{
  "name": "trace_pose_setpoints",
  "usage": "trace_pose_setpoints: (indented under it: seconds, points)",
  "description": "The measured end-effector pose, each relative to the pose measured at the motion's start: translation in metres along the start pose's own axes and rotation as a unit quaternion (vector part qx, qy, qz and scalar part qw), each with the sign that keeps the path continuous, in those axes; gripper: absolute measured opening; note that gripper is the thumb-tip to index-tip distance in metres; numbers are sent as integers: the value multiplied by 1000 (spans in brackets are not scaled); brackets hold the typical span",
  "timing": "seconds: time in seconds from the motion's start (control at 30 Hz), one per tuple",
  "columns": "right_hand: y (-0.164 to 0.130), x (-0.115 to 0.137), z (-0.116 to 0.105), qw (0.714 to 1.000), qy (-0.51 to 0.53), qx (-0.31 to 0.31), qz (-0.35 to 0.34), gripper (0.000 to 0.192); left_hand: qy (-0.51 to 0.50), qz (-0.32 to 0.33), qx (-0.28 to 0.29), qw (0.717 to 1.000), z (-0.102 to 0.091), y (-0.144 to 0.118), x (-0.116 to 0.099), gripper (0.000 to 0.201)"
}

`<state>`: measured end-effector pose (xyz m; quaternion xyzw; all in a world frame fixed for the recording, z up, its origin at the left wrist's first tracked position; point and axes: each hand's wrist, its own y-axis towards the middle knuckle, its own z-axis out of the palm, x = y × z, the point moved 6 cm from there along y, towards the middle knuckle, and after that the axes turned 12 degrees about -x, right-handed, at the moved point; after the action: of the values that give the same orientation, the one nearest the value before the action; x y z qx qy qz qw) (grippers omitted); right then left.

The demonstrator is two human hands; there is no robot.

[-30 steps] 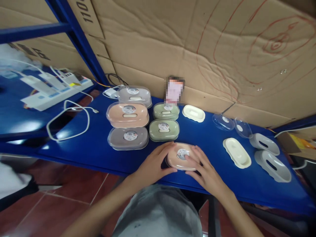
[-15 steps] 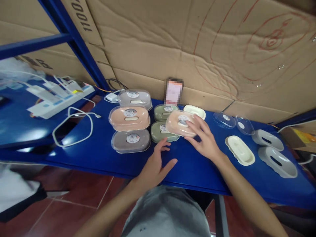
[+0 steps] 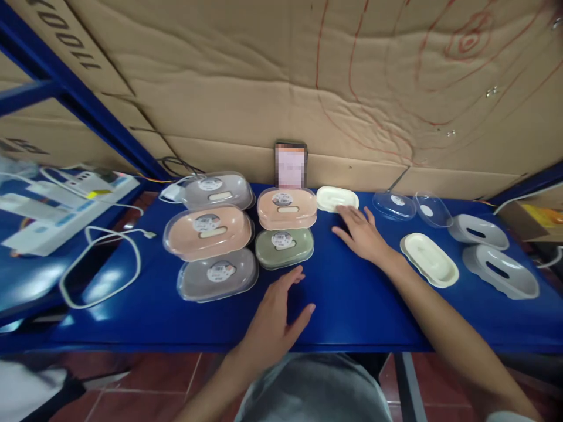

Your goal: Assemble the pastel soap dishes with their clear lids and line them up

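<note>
My right hand is empty, fingers apart, with its fingertips at the front edge of a cream oval tray; whether they touch it I cannot tell. Left of it sits a peach oval box with a clear lid and a round label, directly behind a green box of the same shape. My left hand hovers in front of the green box, open and holding nothing. Further left stand a larger peach box and two grey boxes, one behind and one in front.
On the right lie another cream tray, two clear lids and two grey slotted covers. A phone leans against the cardboard. A white cable and power strip are at left.
The peach box, held by my right hand before, now rests behind the front green box, where another green box showed. My right hand let go and moved to the cream tray. The view shifted.
</note>
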<state>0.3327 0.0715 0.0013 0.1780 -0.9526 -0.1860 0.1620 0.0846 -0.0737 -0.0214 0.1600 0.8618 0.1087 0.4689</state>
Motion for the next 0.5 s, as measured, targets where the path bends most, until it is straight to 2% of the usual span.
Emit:
trace_pose_setpoints:
  seconds: [0.07,0.13,0.23,0.3,0.33,0.4,0.43,0.5]
  points:
    - [-28,1,-10,1000,3,19,-11,49,18,9,9,1000,0,1,-1,61]
    - [-58,13,-24,998,38,30,-30,39,44,35,24,998,2,2,-5,52]
    - [-101,42,-49,986,140,60,-72,37,91,99,41,990,6,0,-15,47]
    - [-122,47,-67,980,184,41,-67,36,121,149,52,980,10,-1,-21,51]
    - [-130,41,-76,983,180,7,-42,34,134,174,61,974,13,-3,-24,52]
    - [-144,10,-95,990,104,-87,36,33,151,211,81,962,18,-5,-26,52]
    - [-153,-11,-103,988,40,-131,76,34,154,221,91,959,21,-6,-26,51]
    - [-173,-56,-115,970,-111,-170,133,43,149,226,104,957,23,-7,-24,49]
